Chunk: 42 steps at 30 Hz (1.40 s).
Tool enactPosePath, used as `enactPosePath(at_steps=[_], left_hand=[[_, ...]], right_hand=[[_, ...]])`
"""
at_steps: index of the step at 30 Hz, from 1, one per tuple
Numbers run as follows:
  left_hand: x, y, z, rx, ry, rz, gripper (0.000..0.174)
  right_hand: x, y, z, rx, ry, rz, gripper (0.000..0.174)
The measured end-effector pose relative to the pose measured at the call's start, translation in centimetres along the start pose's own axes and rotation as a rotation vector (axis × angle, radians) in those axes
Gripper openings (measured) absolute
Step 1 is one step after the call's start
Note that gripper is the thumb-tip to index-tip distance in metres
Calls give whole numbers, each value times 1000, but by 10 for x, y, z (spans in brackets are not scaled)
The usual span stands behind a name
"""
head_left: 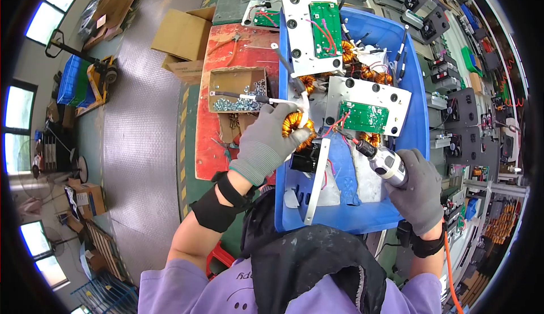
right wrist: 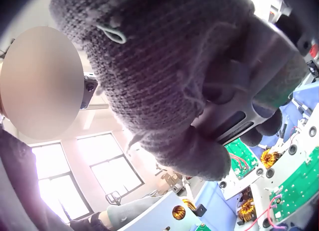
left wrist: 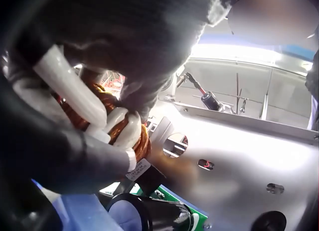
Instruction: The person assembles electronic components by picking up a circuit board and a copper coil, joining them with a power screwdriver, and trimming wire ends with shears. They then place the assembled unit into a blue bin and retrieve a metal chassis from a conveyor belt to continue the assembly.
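Note:
My gloved left hand (head_left: 266, 145) grips a copper-wound toroid coil (head_left: 293, 121) over the near left part of a blue bin (head_left: 420, 144). White sleeving wraps part of the coil (left wrist: 141, 146), and a cable with a metal lug (head_left: 241, 95) runs out leftward from it. Beside that hand a metal plate (head_left: 317, 182) stands on edge, with a black cylinder (left wrist: 149, 211) next to it in the left wrist view. In my gloved right hand (head_left: 418, 192) is a power screwdriver (head_left: 390, 165), its tip pointing up and left toward red wires by a white plate with a green circuit board (head_left: 365, 117).
Another board plate (head_left: 310, 25) lies across the bin's far left rim. Left of the bin, a red worktop (head_left: 205, 144) carries a cardboard box of screws (head_left: 238, 81) and pliers (head_left: 231, 47). Assembled units (head_left: 462, 107) line the right side. An orange hose (head_left: 451, 268) runs beside the right forearm.

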State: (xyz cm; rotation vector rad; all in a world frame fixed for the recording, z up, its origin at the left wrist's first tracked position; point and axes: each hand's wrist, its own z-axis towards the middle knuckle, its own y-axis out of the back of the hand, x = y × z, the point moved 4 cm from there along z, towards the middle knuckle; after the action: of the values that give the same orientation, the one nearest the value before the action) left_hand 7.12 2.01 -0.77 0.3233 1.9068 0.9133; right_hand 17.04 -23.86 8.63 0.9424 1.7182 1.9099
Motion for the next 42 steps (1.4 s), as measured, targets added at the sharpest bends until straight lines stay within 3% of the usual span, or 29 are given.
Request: enactPosePath(at_steps=[9,12,15,18,24,26,30,35,39,42], left_hand=[[2,5,-1,22,42,89,55],[1,8,-4,-130,-51,-30,51],[-32,34,-22,-327,-455,-111,41],[-35,28,-26,-216,-605,-185,41],[-23,24,-21,-273,-567,-174,43],[-27,26,-21,-361,-653,16,38],[-30,29,-21,-372,-684,117,31],[-43,37,-24,-395,-758,485,21],[-47,36,-21,-379,-788,553,21],[-49,38,-20,-352,-795,459,31]], right_hand=[[4,-1,2,30,-9,7,43],[6,-1,2,19,5,-13,44],[11,0,3,3,27,30,45],[17,-3,4,46,17,34,47],[19,-8,7,49,90,1,47],[19,-9,8,61,117,-47,47],[21,-6,12,59,129,-68,46],[26,1,15,5,185,-182,41],[29,4,17,-33,190,-221,41],[26,5,17,-11,182,-168,41]])
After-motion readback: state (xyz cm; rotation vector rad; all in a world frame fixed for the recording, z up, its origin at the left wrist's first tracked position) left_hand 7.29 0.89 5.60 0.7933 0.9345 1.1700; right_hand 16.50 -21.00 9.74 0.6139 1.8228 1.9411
